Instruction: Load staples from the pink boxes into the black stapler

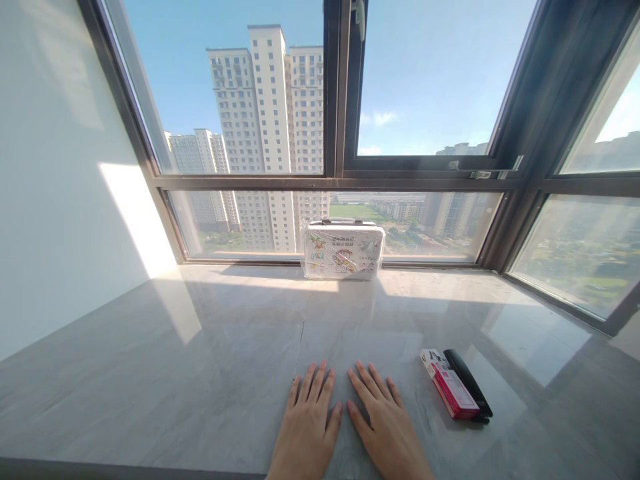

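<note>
Left hand: the left hand (307,427) lies palm down on the grey stone ledge (200,373), fingers (313,383) straight and lightly fanned, holding nothing
Right hand: the right hand (383,423) lies flat just beside it, fingers (373,383) also extended and slightly apart, gripping nothing; the two thumbs nearly meet between the hands
Red box: a small red box (453,390) with a white end lies flat on the ledge near the right hand, on its outer side, and set at a slant with the white end farther from the person
Black stapler: a slim black stapler (470,385) lies along the far side of the red box, touching it or very nearly so, at the same slant and a little longer than the box
Case: a small white case (343,252) with coloured pictures and a handle on top, in a clear wrap, stands upright against the window (333,100), well apart from both hands
Edges: the ledge's front edge (100,467) shows as a dark strip at lower left; a white wall (55,200) bounds the left side, and glass panes bound the back and right
Open room: bare stone runs between the hands and the case, and broadly to the left of the left hand; sun patches fall on the wall and on the ledge
</note>
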